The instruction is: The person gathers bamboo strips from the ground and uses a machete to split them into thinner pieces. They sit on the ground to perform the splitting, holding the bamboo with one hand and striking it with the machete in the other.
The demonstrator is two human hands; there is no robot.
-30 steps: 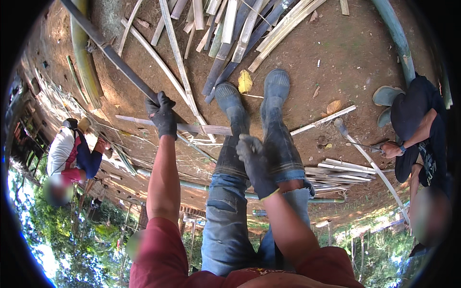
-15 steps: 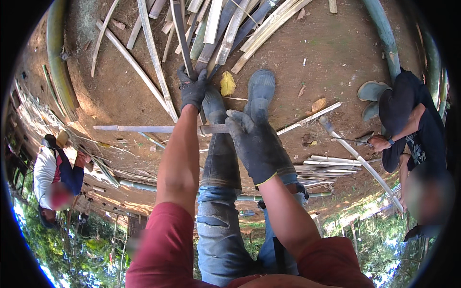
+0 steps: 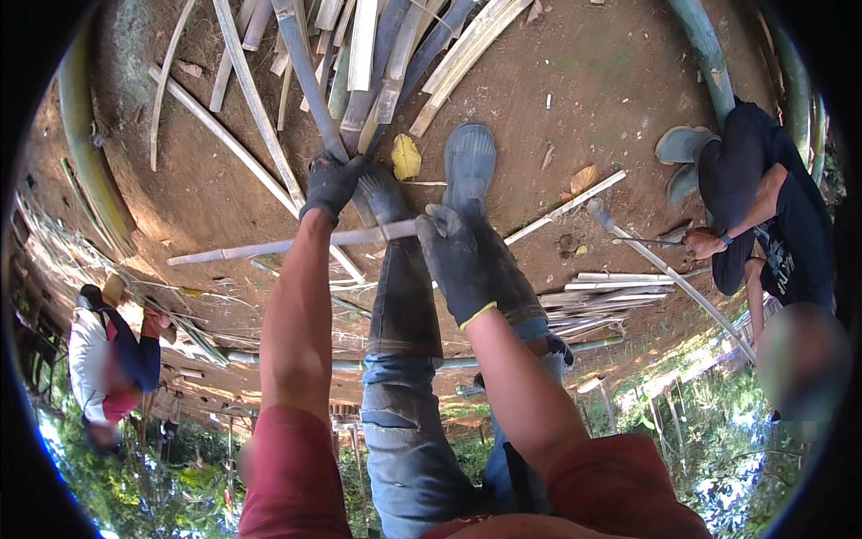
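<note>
My left hand [image 3: 330,184], in a dark glove, is closed around a long grey-green bamboo strip [image 3: 303,63] that runs up into a pile of split bamboo [image 3: 386,54]. My right hand [image 3: 453,256], also gloved, grips the near end of a thin pale bamboo slat [image 3: 269,247] lying crosswise over my legs. Both hands sit just in front of my two rubber boots [image 3: 470,162] on the bare earth. My jeans-clad legs fill the middle of the view.
A person in a dark shirt [image 3: 763,207] crouches at the right, holding a long stick [image 3: 669,269] beside a bundle of thin slats [image 3: 593,301]. Another person in white and blue [image 3: 99,359] is at the far left. Thick bamboo poles [image 3: 85,153] lie about, with a yellow leaf [image 3: 406,157] near my boots.
My left hand has moved along the long strip toward the bamboo pile. My right hand has come up from my knee and closed on the crosswise slat.
</note>
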